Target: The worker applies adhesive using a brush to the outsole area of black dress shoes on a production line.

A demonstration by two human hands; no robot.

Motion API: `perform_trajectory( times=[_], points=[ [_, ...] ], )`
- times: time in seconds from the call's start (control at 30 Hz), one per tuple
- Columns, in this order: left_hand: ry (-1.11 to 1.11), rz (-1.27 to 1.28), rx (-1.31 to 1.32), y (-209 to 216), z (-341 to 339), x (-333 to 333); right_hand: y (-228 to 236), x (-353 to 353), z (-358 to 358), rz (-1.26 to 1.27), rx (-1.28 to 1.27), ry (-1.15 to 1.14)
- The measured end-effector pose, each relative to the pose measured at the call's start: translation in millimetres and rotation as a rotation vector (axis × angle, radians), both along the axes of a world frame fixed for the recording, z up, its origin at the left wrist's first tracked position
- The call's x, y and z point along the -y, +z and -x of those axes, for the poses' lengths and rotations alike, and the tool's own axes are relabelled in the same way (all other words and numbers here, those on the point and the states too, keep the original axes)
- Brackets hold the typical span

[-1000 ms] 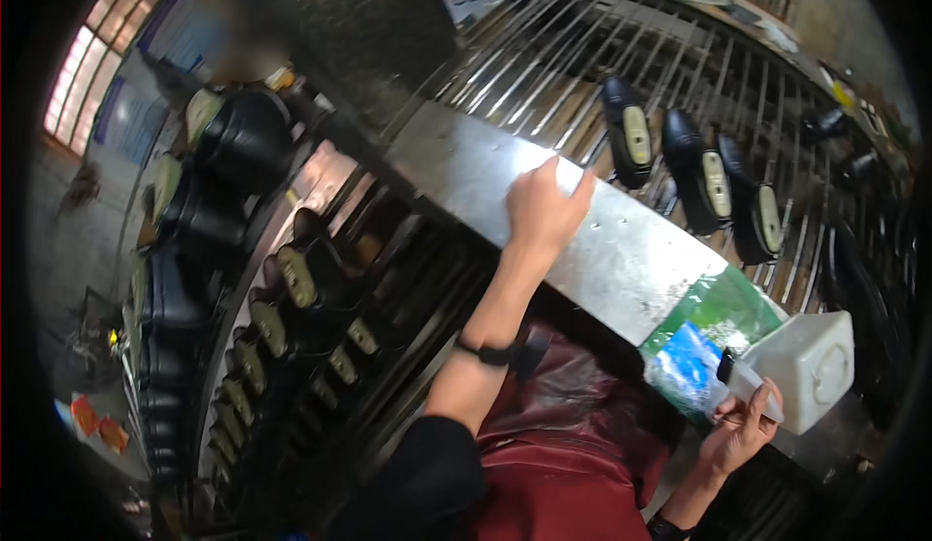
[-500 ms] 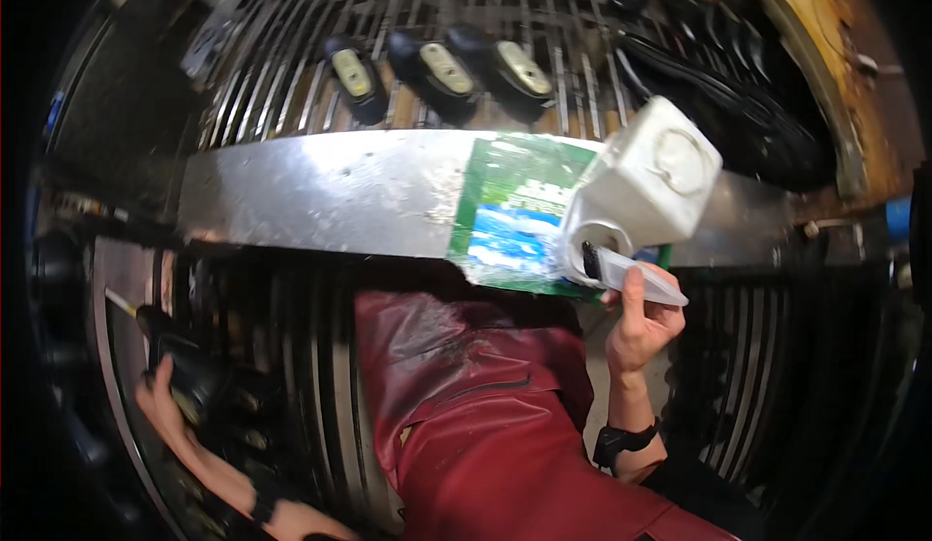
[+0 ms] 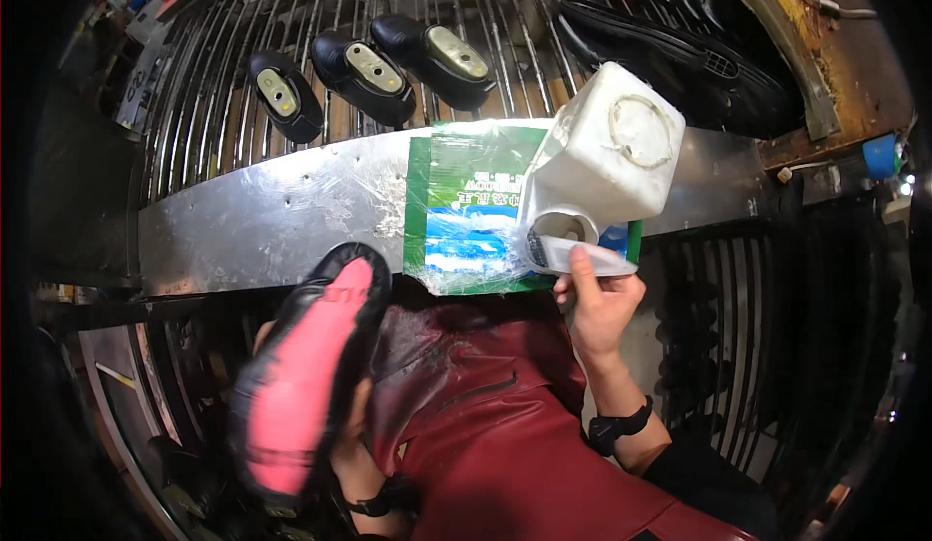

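Note:
A black shoe upper (image 3: 313, 366) with a bright pink underside faces up at the front left, tilted with one end toward the metal ledge. My left hand (image 3: 359, 413) is closed around it from beneath, mostly hidden, with a few fingers showing at its sides. My right hand (image 3: 604, 306) pinches the pale, flat handle of a brush (image 3: 592, 257). The brush's dark bristles are at the round mouth of a white plastic jug (image 3: 621, 152). That jug lies tilted on a green printed sheet (image 3: 471, 162).
A metal ledge (image 3: 272, 191) crosses in front of me. Behind it is a rack of metal bars (image 3: 223, 84) carrying several black shoes on lasts (image 3: 374, 80). A long black shoe (image 3: 680, 65) lies at the back right. More shoes (image 3: 184, 473) sit low left.
My left hand has come up from the low left rack with the pink-bottomed shoe upper. My right hand still holds the brush at the jug's mouth. The whole view has shifted slightly.

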State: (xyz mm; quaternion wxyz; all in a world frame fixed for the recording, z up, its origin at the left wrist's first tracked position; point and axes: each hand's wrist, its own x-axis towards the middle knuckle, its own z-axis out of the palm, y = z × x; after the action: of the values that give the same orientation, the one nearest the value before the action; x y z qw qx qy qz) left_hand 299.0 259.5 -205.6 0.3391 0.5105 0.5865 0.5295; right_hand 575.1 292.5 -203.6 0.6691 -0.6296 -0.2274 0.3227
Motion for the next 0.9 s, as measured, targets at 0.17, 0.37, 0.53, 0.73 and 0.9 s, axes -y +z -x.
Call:
perform_trajectory(
  times=[0.17,0.37,0.53,0.73,0.9],
  points=[
    [-0.356,-0.547,-0.602,-58,47,-61,31,-6,2,-0.064,-0.683,0.214],
    [-0.307,-0.616,-0.771,-76,40,-60,4,-31,50,-0.025,-0.545,0.639],
    [-0.31,-0.627,-0.754,-70,42,-62,0,-56,63,0.01,-0.29,0.721],
    [-0.299,-0.635,-0.741,-67,42,-63,-22,-108,78,-0.011,-0.204,0.523],
    [-0.274,-0.638,-0.717,-62,38,-67,11,-46,59,0.031,-0.236,0.783]
  ],
)
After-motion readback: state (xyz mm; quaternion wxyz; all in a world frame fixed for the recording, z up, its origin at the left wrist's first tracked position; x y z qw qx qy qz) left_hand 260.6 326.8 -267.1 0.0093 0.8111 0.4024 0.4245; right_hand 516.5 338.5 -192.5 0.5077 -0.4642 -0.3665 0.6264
